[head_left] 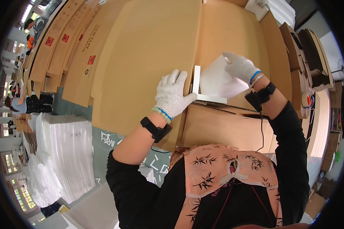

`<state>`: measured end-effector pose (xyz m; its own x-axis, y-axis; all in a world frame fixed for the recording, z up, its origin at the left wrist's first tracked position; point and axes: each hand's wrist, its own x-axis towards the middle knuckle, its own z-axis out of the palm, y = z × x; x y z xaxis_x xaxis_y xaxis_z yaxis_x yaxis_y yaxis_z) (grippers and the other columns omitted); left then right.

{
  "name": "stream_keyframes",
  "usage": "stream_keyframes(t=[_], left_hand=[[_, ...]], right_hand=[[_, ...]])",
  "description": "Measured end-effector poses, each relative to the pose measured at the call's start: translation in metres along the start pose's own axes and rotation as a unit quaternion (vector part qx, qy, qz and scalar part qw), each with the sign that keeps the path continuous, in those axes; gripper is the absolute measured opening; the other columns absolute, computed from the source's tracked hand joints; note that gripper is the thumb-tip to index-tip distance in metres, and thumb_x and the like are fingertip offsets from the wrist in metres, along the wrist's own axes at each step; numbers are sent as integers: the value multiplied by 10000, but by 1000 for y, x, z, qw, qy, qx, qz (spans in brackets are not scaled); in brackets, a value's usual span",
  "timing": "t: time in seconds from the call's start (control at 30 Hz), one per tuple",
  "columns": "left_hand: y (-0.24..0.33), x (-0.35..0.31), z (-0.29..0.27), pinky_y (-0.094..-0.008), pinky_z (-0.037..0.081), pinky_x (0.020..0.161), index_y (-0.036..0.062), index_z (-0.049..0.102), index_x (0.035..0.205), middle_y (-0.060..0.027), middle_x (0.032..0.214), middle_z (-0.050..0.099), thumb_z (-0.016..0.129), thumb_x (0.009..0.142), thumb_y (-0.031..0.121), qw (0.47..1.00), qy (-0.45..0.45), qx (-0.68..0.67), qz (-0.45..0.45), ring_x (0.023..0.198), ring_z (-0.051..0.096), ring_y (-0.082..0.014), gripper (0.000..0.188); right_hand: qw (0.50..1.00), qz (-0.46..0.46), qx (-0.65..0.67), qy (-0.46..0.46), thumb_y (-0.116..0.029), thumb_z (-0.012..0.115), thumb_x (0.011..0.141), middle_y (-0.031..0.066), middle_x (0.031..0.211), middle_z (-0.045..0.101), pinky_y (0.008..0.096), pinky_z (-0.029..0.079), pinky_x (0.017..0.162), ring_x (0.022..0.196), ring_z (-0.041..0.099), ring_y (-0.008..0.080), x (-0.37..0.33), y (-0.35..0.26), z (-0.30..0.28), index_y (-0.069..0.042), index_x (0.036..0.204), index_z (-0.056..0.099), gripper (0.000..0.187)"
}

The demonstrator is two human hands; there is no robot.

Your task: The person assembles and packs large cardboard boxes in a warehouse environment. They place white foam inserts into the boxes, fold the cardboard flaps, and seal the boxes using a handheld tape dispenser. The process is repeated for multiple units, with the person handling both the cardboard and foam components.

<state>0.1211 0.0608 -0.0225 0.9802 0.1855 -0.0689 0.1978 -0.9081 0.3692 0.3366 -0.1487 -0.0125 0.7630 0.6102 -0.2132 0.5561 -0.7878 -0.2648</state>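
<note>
My left hand (174, 91), in a white knit glove, lies on a large brown cardboard flap (149, 57) with its fingers stretched out. Its thumb reaches the corner of a white L-shaped foam edge piece (196, 81), which sits along the near left corner of an open cardboard box (233, 26). Over the box, my right hand (239, 68), gloved the same way, has its fingers bent around the upper edge of a thin white sheet (219, 81), probably foam. The sheet slants down inside the L-shaped piece. My right fingertips are partly hidden.
Large flat cartons (80, 65) lean at the left. Beyond them stands a wrapped stack of white foam sheets (70, 152). More folded cardboard (313, 57) and a roll of tape (306, 100) are at the right. White scraps lie on the green floor (107, 149). People work far left.
</note>
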Motion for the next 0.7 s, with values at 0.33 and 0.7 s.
stream_keyframes(t=[0.33,0.7], left_hand=[[-4,3,8,-493,406,1091,47,465,1434,-227,1424,483,756,789,419,996,47,32,62,1313,471,-400,800],[-34,-23,-31,-448,374,1152,-13,508,1428,-288,1520,430,715,865,297,973,-142,-121,136,1410,423,-419,676]], right_hand=[[991,-35,-27,127,-17,537,758,206,1154,697,453,442,1088,1169,605,434,-175,138,-31,-38,1110,734,404],[934,104,-140,312,-226,678,880,181,1239,660,485,307,1191,1243,570,373,-246,139,21,-55,1305,623,461]])
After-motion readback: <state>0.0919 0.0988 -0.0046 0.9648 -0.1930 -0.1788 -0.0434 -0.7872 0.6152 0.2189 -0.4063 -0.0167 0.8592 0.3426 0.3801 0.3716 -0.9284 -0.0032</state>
